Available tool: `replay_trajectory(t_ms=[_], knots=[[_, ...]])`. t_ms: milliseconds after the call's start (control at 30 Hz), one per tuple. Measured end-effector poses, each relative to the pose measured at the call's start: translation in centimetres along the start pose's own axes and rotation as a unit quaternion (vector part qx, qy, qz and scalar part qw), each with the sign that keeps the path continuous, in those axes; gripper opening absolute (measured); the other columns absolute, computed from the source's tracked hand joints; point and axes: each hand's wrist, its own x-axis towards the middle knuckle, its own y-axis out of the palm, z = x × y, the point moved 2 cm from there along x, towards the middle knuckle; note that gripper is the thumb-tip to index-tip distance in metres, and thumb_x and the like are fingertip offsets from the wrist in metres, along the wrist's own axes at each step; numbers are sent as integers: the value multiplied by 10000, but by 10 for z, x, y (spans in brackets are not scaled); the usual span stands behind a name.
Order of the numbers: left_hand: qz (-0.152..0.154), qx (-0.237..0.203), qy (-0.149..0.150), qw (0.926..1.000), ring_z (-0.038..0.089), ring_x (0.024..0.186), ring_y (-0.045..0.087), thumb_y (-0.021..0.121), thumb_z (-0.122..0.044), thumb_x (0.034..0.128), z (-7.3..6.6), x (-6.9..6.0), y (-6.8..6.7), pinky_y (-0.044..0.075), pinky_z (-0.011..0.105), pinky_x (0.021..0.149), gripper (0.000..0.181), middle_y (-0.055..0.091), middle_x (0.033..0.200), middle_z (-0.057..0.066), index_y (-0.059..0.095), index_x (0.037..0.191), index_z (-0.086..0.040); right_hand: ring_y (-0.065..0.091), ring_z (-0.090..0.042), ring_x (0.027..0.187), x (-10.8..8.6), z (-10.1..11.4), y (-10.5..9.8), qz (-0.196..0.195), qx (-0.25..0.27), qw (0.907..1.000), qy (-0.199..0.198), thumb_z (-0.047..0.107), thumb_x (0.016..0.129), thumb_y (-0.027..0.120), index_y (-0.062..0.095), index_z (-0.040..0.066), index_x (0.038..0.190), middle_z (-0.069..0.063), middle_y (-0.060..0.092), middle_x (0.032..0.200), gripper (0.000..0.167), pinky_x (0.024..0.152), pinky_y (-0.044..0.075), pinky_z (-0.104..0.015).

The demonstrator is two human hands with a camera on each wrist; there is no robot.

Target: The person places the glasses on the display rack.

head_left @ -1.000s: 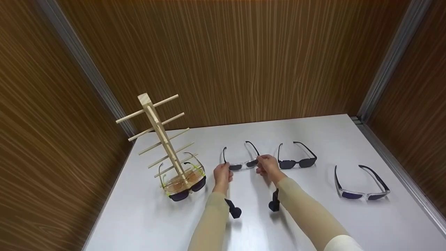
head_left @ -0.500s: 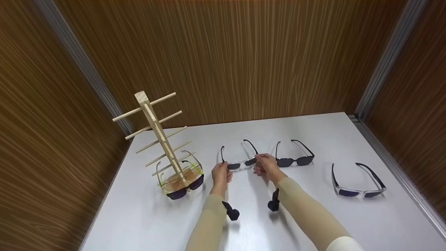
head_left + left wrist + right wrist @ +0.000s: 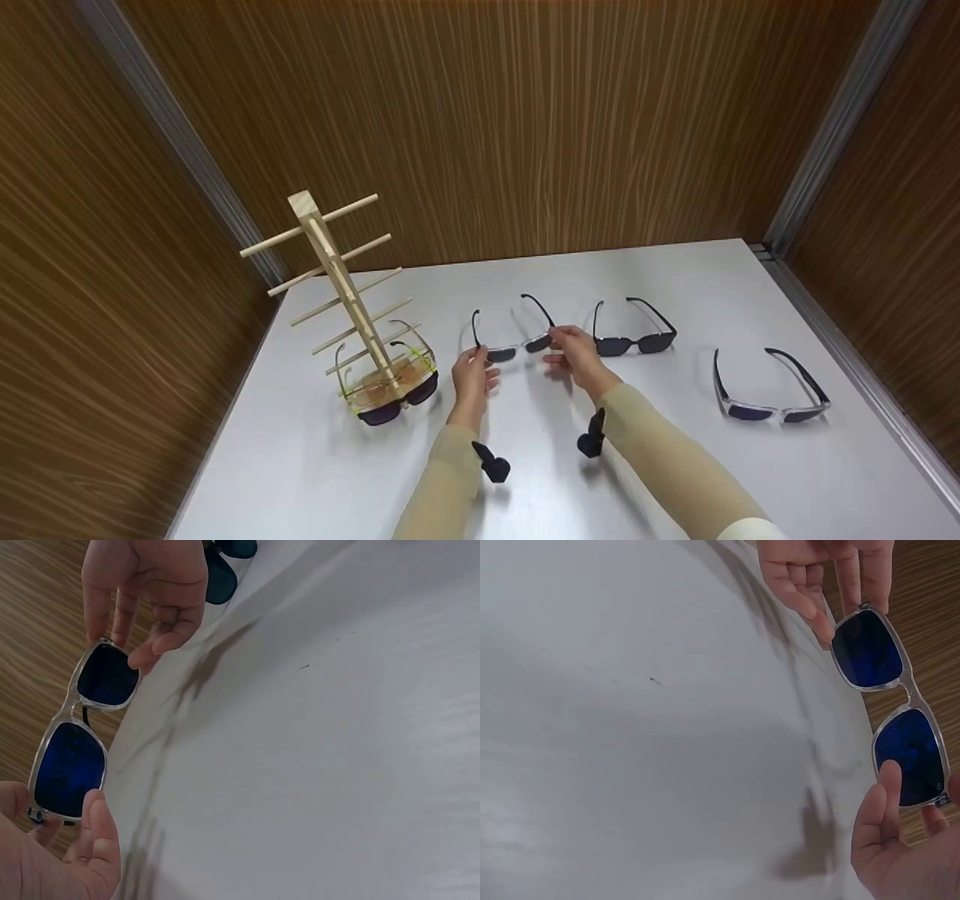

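Note:
Both hands hold one pair of clear-framed sunglasses (image 3: 517, 349) with dark lenses, blue in the wrist views, just above the white table. Its black temples are unfolded and point away from me. My left hand (image 3: 471, 379) pinches the left end of the frame; my right hand (image 3: 576, 358) pinches the right end. In the left wrist view the left hand (image 3: 64, 859) is at the bottom, with fingertips near a lens (image 3: 71, 769). The right wrist view shows the right hand (image 3: 915, 851) at the lower right. Fingers partly hide the frame's ends.
A wooden display rack (image 3: 345, 289) with several pegs stands at left; eyewear with dark lenses (image 3: 380, 413) and yellow-green parts hangs low on it. Black sunglasses (image 3: 636, 346) lie close right of my right hand, clear-framed ones (image 3: 776, 414) farther right. Wood-grain panels (image 3: 510, 135) enclose the table.
The hands have raised the held sunglasses slightly, and the temple tips sit a little higher in view. The head view has shifted slightly. The rack and the other sunglasses stay in place.

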Motion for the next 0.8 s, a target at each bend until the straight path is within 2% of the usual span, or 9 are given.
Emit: replay_trajectory(t_ms=[100,267,500,600,800], knots=[[1,28,93,10000,367,869,638,523,-233,946,-3,-3,-1,540,332,633,308,610,1035,238,546,1148,-2,634,-183,596,-4,2,2,35,-16,10000,-62,222,938,542,507,28,1175,-199,517,1070,309,529,507,-252],[16,3,125,9999,361,855,645,534,-227,943,-7,-8,-2,543,325,625,311,605,1035,252,548,1154,0,642,-202,614,-7,2,1,82,34,9999,-147,224,940,534,512,36,1174,-170,519,1033,301,542,505,-253],[114,138,122,9998,248,749,658,556,-243,935,-9,-14,-5,544,315,627,321,619,1022,218,562,1166,-20,644,-196,614,-14,2,-3,75,63,9995,-285,233,942,537,524,46,1184,-165,556,1032,306,607,522,-300],[159,212,136,9996,247,758,660,559,-255,935,-10,-17,-6,545,309,625,335,625,1033,211,561,1180,-27,647,-194,617,-17,2,-5,70,47,9995,-296,241,942,542,528,50,1188,-146,578,1007,312,637,529,-332],[255,178,187,9993,291,781,663,571,-263,930,-14,-21,-7,548,313,607,324,640,989,195,575,1154,-29,640,-188,616,-25,4,-8,120,73,9995,-289,267,939,554,525,52,1207,-162,570,1037,345,564,517,-282]])
